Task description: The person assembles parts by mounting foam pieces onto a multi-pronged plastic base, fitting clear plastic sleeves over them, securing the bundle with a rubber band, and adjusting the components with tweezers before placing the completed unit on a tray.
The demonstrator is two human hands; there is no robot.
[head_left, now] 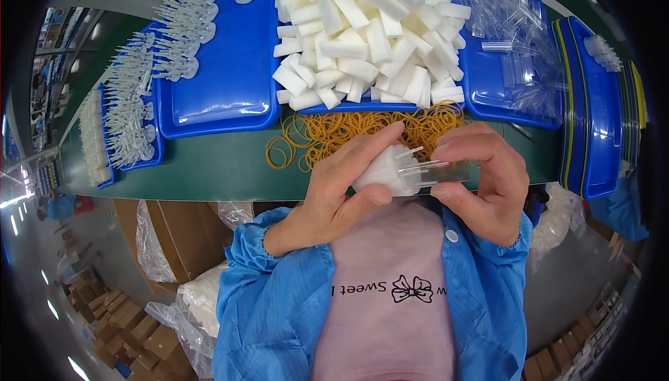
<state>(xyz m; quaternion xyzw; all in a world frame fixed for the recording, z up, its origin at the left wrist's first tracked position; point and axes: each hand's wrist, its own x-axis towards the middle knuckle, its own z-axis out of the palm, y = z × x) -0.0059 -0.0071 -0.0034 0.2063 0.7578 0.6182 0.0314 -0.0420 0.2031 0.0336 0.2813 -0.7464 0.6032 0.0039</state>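
My left hand is closed around a white plastic piece with thin prongs pointing right. It is held just above the table's near edge, in front of my chest. My right hand pinches a clear plastic sleeve between thumb and fingers. The sleeve's left end overlaps the prongs; how far it reaches over them is hard to make out. Just beyond both hands lies a heap of tan rubber bands on the green table.
A blue tray heaped with white foam blocks stands beyond the bands. Left of it, another blue tray has white pronged parts along its side. Clear plastic pieces fill a right-hand tray. Stacked blue trays stand far right.
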